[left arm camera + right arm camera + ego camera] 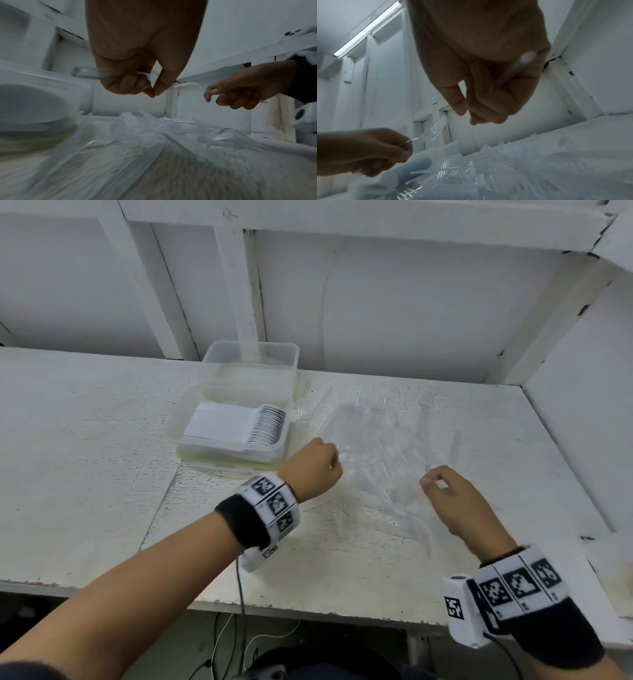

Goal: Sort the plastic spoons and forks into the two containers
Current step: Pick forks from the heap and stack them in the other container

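A loose pile of clear plastic cutlery (383, 446) lies on the white table (85, 474) between my hands. My left hand (334, 460) hovers at the pile's left edge, pinching clear forks (437, 129) whose tines point up; their handle end (84, 72) sticks out to the left. At the pile's right edge my right hand (431, 482) is curled round a thin clear utensil handle (513, 70); whether it is a fork or a spoon is hidden. The near container (174, 436) holds a stacked row of white spoons (239, 426). Behind it, the far clear container (250, 354) looks empty.
Both containers stand left of the pile, the far one against the white back wall (411, 302). A side wall (582, 371) closes the table on the right. The table's front edge (308, 611) runs below my wrists, with cables under it.
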